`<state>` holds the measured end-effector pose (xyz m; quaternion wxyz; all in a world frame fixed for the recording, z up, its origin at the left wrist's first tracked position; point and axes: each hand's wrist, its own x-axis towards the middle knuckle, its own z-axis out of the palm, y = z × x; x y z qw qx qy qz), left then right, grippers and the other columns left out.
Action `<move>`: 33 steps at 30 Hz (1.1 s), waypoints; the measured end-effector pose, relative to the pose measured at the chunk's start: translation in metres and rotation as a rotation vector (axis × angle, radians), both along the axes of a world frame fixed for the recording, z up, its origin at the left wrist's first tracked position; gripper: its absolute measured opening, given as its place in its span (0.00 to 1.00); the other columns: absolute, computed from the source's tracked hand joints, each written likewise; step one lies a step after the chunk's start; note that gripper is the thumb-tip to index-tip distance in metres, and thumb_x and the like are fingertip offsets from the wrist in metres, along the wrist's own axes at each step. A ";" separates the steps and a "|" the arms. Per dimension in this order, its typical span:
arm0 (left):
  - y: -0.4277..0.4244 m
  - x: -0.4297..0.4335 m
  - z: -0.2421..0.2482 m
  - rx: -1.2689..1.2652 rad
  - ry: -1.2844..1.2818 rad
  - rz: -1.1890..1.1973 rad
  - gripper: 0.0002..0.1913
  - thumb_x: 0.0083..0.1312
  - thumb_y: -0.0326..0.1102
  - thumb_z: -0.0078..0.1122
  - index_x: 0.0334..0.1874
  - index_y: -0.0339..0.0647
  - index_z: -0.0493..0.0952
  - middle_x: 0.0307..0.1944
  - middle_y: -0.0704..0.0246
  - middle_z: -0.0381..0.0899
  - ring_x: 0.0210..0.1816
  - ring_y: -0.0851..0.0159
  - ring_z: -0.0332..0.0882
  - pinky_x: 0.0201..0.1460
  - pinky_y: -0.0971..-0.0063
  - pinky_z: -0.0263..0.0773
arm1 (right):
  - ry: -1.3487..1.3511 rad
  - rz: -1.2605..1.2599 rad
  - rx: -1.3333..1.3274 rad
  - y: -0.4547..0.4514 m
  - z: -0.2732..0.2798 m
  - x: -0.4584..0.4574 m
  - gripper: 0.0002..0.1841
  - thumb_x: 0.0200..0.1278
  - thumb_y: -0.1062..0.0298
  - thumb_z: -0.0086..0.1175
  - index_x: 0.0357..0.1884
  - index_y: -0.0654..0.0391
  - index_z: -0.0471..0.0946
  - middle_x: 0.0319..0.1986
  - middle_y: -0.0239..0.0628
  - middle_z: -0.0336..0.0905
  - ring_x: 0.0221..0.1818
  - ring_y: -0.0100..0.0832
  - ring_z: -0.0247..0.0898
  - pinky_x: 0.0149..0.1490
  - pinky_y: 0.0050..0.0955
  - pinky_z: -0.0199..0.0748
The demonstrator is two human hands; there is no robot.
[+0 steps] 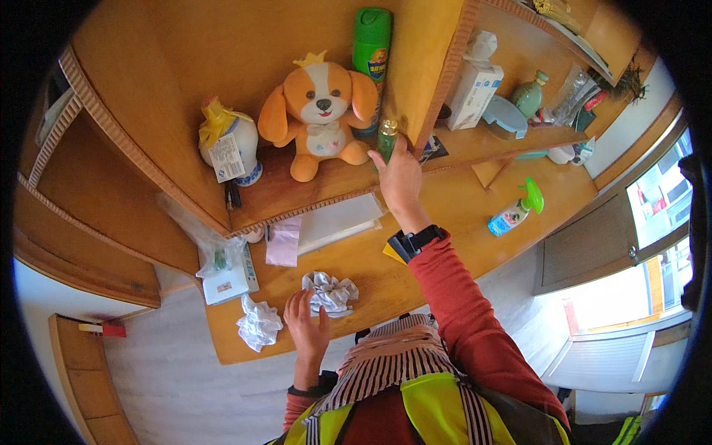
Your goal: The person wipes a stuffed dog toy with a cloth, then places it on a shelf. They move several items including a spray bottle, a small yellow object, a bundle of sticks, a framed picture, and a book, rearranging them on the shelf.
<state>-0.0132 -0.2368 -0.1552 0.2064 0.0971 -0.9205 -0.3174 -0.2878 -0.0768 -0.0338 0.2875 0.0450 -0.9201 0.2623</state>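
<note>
My right hand [401, 177] reaches up to the wooden shelf, its thumb and fingers around a small green glass bottle with a gold cap [386, 139]. Beside it on the shelf sit an orange and white plush dog [324, 114] with a small crown and, behind, a tall green spray can [371, 44]. A white and blue ceramic jar [245, 139] with a yellow cloth top and a tag stands to the left. My left hand [309, 328] is over the desk's front edge with fingers apart, between two crumpled white cloths or papers [332, 293], [260, 324].
A spray bottle with a green trigger [514, 210] lies on the desk at right. A tissue pack [475, 92], a lidded container [505, 117] and a green vase [530, 97] occupy the right shelf. The shelf's upright divider [425, 67] rises beside my right hand. A white box [228, 282] is at the desk's left.
</note>
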 end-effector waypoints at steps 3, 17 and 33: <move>-0.002 0.000 0.002 0.007 0.009 -0.007 0.23 0.55 0.27 0.62 0.56 0.41 0.74 0.56 0.58 0.74 0.61 0.49 0.68 0.64 0.54 0.60 | -0.033 0.030 -0.046 0.003 -0.010 0.001 0.28 0.59 0.57 0.64 0.52 0.66 0.69 0.30 0.54 0.80 0.34 0.51 0.80 0.36 0.42 0.78; -0.003 -0.003 0.001 0.034 0.029 -0.025 0.22 0.54 0.26 0.62 0.54 0.40 0.75 0.53 0.58 0.76 0.59 0.48 0.69 0.63 0.54 0.61 | -0.005 -0.039 -0.014 -0.001 -0.028 -0.009 0.12 0.64 0.60 0.58 0.39 0.59 0.77 0.24 0.49 0.80 0.29 0.51 0.79 0.33 0.47 0.75; 0.014 -0.009 0.004 -0.043 -0.017 0.025 0.22 0.52 0.24 0.62 0.52 0.38 0.76 0.51 0.57 0.77 0.57 0.47 0.70 0.62 0.54 0.63 | 0.263 0.178 -0.179 0.050 -0.026 0.039 0.13 0.57 0.59 0.66 0.38 0.55 0.80 0.25 0.40 0.81 0.23 0.39 0.79 0.27 0.35 0.74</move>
